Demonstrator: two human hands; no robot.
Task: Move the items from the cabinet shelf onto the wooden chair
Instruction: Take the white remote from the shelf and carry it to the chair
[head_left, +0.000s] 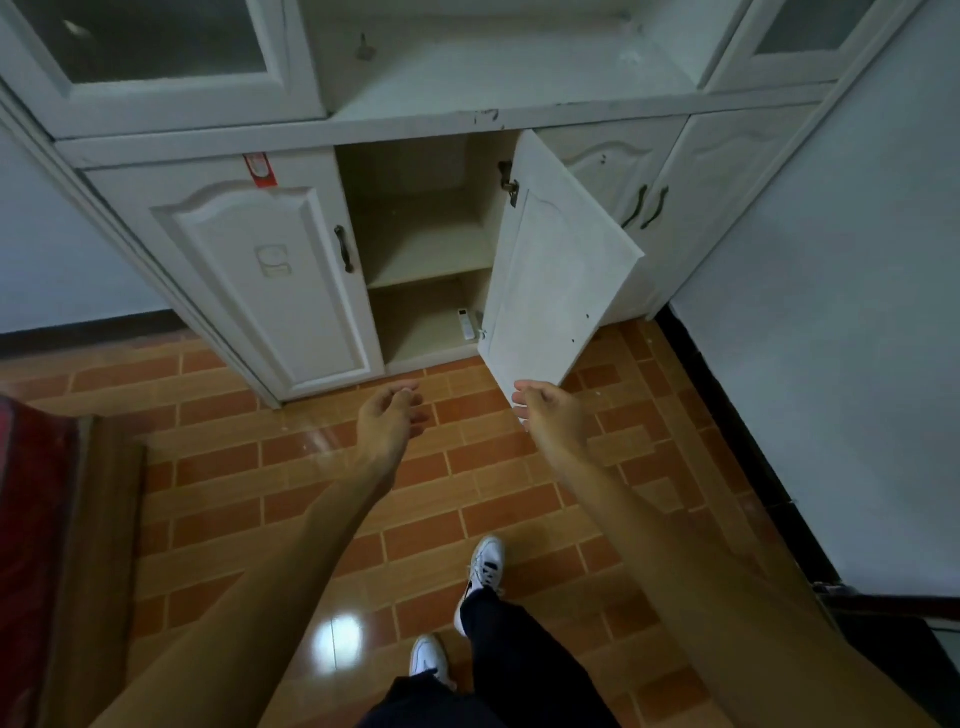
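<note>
Left hand (392, 415): stretched out over the tiled floor (311, 493), fingers loosely curled, nothing in them.
Right hand (548, 410): also out in front, fingers relaxed and half bent, holding nothing that I can see. It overlaps the low corner of the open door (556, 270), and I cannot tell if it touches.
Cabinet (249, 270): white, with one lower door swung open to the right.
Upper shelf (426, 260): dim at the back, so I cannot make out its far corners.
Lower shelf (410, 332): a small white item (466, 323) lies at the right end, partly behind the door edge. It is too small for me to say what it is.
Left edge: a wooden frame (109, 509) with red cover, cut off. I cannot confirm it is the chair.
Feet: white shoes (485, 566) on the tiles.
</note>
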